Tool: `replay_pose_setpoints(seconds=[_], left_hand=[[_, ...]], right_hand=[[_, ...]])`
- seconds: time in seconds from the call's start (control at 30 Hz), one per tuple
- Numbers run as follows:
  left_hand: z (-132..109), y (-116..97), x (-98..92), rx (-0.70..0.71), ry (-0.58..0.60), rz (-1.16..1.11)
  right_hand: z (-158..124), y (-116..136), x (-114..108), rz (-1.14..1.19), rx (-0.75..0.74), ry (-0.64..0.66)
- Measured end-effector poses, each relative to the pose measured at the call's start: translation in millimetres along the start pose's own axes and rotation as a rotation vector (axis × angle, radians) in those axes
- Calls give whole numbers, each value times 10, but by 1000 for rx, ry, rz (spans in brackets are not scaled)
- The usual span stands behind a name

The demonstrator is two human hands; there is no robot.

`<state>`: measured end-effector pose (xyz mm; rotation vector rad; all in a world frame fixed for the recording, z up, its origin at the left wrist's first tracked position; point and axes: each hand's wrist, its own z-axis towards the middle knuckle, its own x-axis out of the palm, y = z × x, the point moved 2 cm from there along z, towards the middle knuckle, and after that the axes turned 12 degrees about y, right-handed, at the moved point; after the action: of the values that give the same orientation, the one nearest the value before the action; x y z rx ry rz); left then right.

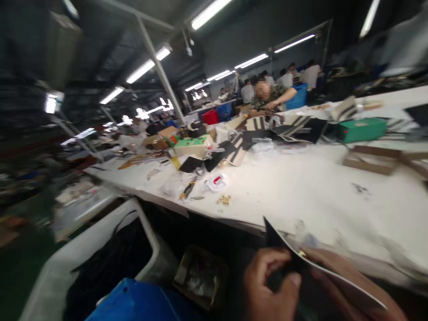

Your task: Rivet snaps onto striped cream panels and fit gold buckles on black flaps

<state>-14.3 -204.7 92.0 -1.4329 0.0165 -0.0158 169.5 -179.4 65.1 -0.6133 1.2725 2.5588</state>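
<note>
Near the table's front edge I hold a thin panel (346, 281), dark on one side and pale along its edge. My left hand (272, 283) is at its dark face, fingers curled and fingertips against the panel near its upper corner. My right hand (351, 278) grips the panel from the other side, its fingers lying along the pale face. A small gold-coloured metal piece (302, 253) shows at the panel's edge by the right fingertips. Motion blur hides the fine detail.
On the white table (294, 187) lie gold-coloured bits (224, 200), pliers (187, 190), a cardboard tray (372, 159), a green box (363, 129) and striped panels (236, 151). A white bin (142, 223) with dark material stands at lower left. A co-worker (277, 98) sits across the table.
</note>
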Motion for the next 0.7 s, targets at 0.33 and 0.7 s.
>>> replay_pose_setpoints(seconds=[0.33,0.7], left_hand=[[803,284,-52,-39,124,254],[982,213,85,69,453,318]], right_hand=[[148,-61,-178,723,554,110],[166,-406,-419,657,508,215]])
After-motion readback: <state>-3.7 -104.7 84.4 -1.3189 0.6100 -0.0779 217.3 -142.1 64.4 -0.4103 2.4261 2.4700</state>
